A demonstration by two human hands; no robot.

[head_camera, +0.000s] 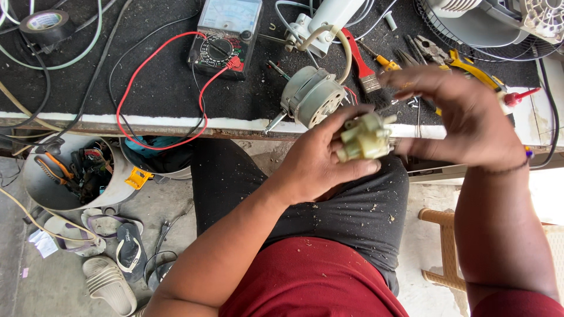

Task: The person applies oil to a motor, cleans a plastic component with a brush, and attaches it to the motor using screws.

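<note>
1. One roll of black tape (46,24) lies at the table's (164,88) far left, about 10 o'clock from the hands
2. One white bucket (67,176) stands on the floor under the table edge, at 9 o'clock, with orange-handled pliers (54,168) and other tools inside; I count about four sandals (108,258) on the floor below it, at 7 o'clock
3. One multimeter (226,36) sits at 11 o'clock, with one red lead (154,56) looping to the table edge and a black lead beside it
4. One grey fan motor (310,95) lies on the table at 12 o'clock, just above the hands, shaft pointing to the near edge
5. The left hand (311,164) grasps one small cream plastic switch block (365,138), its grip closed around it with the thumb below; the block is held in the air over the lap, just in front of the table edge
6. One red-handled brush (359,61) lies at 12 o'clock, beyond the block
7. The right hand (464,120) curves over the block from 3 o'clock, its fingertips at the block's right side; whether they pinch it I cannot tell
8. One fan guard (476,29) rests at 1 o'clock in the far right corner
</note>
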